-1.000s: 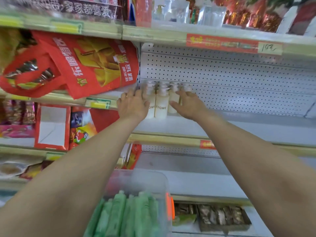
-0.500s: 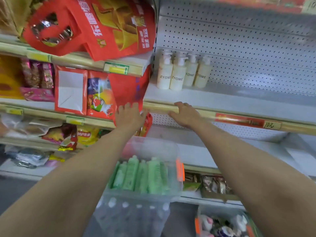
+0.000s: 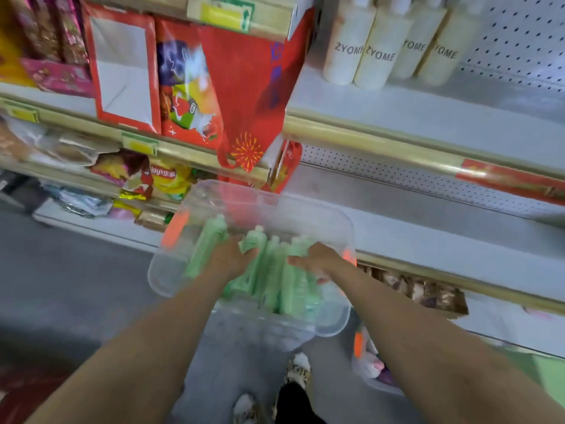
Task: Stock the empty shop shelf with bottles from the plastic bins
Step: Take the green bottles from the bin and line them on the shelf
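Note:
A clear plastic bin (image 3: 275, 197) stands in front of me at waist height, holding several green bottles (image 3: 276, 280) laid side by side. Both my hands are down inside it. My left hand (image 3: 232, 260) curls round a green bottle whose cap (image 3: 253, 238) sticks out past my fingers. My right hand (image 3: 316, 263) wraps round another green bottle (image 3: 298, 243) at the bin's right side; the view is blurred. Several cream ZYOME bottles (image 3: 379, 53) stand upright at the left end of the white shelf (image 3: 428, 111), top right.
Red gift bags (image 3: 244, 87) and snack packets (image 3: 165, 179) fill the shelves on the left. A lower white shelf (image 3: 443, 240) runs to the right of the bin. A second bin (image 3: 370, 365) with mixed bottles sits on the floor by my feet (image 3: 298, 370).
My hands left the cream bottles on the shelf, dropped past the shelf's gold edge and went into the bin of green bottles. My view tilted down.

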### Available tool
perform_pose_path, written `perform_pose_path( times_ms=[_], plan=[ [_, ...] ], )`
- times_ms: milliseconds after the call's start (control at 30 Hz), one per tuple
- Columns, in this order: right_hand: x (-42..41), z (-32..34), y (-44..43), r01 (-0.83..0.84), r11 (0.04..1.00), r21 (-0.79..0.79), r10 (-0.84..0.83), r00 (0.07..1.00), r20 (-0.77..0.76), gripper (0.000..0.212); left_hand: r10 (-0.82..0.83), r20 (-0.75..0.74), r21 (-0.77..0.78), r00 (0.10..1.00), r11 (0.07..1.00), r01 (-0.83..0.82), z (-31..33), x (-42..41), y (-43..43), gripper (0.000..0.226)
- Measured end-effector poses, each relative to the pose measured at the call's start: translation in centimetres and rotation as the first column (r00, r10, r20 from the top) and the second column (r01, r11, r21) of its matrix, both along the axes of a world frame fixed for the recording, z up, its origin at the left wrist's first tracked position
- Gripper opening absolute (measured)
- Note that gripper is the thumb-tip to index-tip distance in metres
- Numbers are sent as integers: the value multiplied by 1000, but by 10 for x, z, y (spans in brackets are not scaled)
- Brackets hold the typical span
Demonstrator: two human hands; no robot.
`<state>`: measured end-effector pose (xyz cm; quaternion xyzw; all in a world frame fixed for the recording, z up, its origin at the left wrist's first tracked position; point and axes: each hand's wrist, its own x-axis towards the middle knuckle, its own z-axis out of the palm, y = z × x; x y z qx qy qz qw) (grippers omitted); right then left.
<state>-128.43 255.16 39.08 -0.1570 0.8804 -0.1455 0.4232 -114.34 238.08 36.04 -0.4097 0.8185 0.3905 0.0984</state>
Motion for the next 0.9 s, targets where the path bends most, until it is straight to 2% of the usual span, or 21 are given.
perform_pose_path(
  times_ms=[200, 233, 267, 333, 367, 433, 533, 633, 767, 833, 900],
  plan=[
    [14, -39, -7, 68, 997, 43, -64, 994, -88, 127, 71, 107, 55, 992, 995, -77, -36, -5, 3, 69],
    [13, -41, -8, 65, 997, 46, -61, 994, -86, 123, 72, 118, 59, 990, 995, -79, -39, -8, 3, 68],
    [9, -42, -10, 66, 997, 41, -63, 996, -58, 110, 74, 127, 60, 989, 995, -82, -42, -12, 3, 67],
    [-1, -41, -8, 151, 987, -61, -144, 984, 102, 81, 93, 139, 68, 986, 992, -103, -46, -19, 4, 66],
    [-6, -39, -5, 249, 959, -134, -212, 946, 245, 76, 105, 151, 69, 983, 991, -116, -49, -22, 5, 68],
    [-12, -35, 3, 441, 873, -210, -285, 809, 514, 77, 117, 208, 35, 971, 991, -127, -53, -27, 7, 74],
    [-15, -33, 9, 587, 774, -238, -270, 646, 715, 53, 135, 285, -30, 949, 991, -132, -60, -32, 9, 81],
    [-16, -32, 6, 711, 669, -215, -291, 517, 805, 41, 154, 290, -53, 945, 988, -144, -66, -35, 11, 80],
    [-17, -25, 5, 789, 585, -190, -331, 446, 832, 31, 137, 287, -81, 948, 990, -118, -67, -35, 7, 78],
    [-16, -21, 6, 817, 554, -157, -343, 397, 852, 35, 122, 292, -14, 949, 992, -123, -63, -33, 1, 70],
    [-14, -19, 7, 819, 556, -144, -324, 372, 870, 45, 183, 248, 186, 951, 955, -232, -58, -30, -4, 57]
  ],
)
